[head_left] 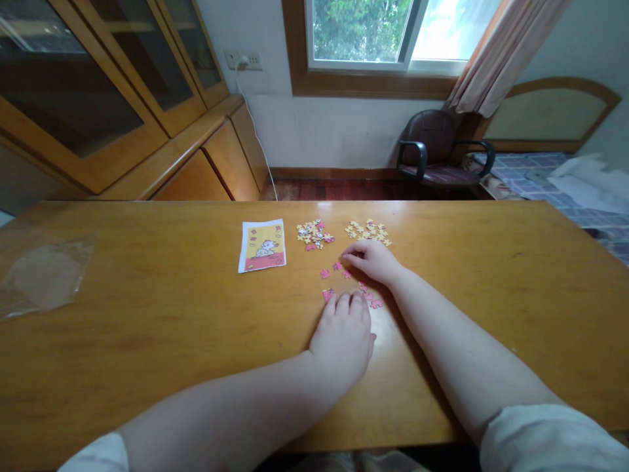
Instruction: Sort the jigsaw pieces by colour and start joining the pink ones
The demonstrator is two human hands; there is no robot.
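While both hands rest, fingers touch pink puzzle pieces (344, 283) — table (147, 314).

Daylit window (393, 33), wooden cabinets (113, 98), dark armchair (437, 151)

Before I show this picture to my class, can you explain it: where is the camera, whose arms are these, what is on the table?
The camera sits on a person's head, looking forward and down, so both arms are the wearer's own. The left hand lies palm down on the wooden table, fingertips at some pink puzzle pieces. The right hand rests just beyond them. Farther off lie a mixed pile of pieces, a yellowish pile, a picture card and, far left, a clear plastic bag. Neither hand visibly grips anything.
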